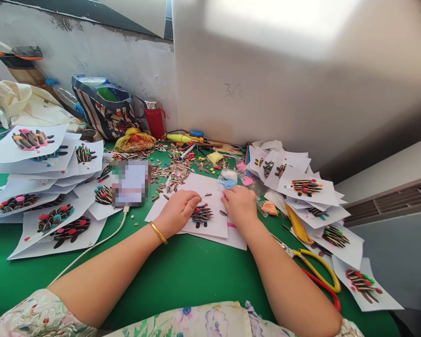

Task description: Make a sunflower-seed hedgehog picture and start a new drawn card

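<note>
On the green table in front of me lies a white paper card [215,230] with a hedgehog figure [202,215] made of striped sunflower seeds and red dots. My left hand [178,211] rests over the card's left side, its fingers curled in close to the figure; anything between them is hidden. At the card's right side, my right hand [241,207] is closed too, fingertips bent down at the paper, and what they pinch cannot be made out. A loose sunflower seed [223,213] lies between the figure and my right hand. Blue clay [228,183] sits just behind that hand.
Finished seed cards are piled at left [38,178] and right [312,199]. Scissors [317,269] lie beside my right forearm. A phone [129,185] with a white cable stands left. Scattered seeds [177,168], a red bottle [155,119] and a striped bag [105,110] are behind.
</note>
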The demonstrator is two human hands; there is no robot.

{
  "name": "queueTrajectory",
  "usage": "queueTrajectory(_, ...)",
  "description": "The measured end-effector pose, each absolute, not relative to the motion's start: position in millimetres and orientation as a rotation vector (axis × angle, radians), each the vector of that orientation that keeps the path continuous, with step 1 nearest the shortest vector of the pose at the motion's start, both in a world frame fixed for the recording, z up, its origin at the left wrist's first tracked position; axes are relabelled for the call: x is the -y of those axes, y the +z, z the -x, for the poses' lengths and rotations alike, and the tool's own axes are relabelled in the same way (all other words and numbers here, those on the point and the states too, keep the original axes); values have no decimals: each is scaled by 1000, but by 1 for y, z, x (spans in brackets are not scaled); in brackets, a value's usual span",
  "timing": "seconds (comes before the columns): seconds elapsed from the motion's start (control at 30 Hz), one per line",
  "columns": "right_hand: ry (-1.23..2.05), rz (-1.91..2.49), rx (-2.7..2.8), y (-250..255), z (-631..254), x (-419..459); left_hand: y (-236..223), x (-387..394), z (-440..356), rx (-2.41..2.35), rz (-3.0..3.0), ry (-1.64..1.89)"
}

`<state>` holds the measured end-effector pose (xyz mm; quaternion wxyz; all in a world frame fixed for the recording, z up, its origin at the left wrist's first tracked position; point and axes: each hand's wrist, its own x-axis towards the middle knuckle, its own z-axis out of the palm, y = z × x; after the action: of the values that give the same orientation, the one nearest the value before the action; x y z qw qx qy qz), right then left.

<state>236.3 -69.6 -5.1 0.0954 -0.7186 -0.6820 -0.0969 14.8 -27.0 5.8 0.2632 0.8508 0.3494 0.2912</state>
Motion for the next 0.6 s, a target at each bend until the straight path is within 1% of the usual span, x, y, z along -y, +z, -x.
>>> queueTrajectory(0.13, -255, 2053, 1972, -4, -238, 70, 7, 27, -14, -936, -2298, 820)
queueTrajectory(0.2, -183, 1942, 1942, -1, -236, 73, 6, 27, -14, -937, -2290, 845)
queueTrajectory(0.27, -37, 1757, 1907, 4, -230, 78, 5, 27, -13, -939, -2272, 897)
queueTrajectory(0.37, 300, 1477, 1772, 10, -214, 87, 6, 30, -13, -886, -2280, 999)
queueTrajectory(0.5, 710, 1407, 1577, 15, -196, 99, 12, 38, -15, -711, -2408, 1036)
queueTrajectory(0.6, 832, 1381, 1542, 18, -193, 103, 16, 41, -16, -606, -2458, 1080)
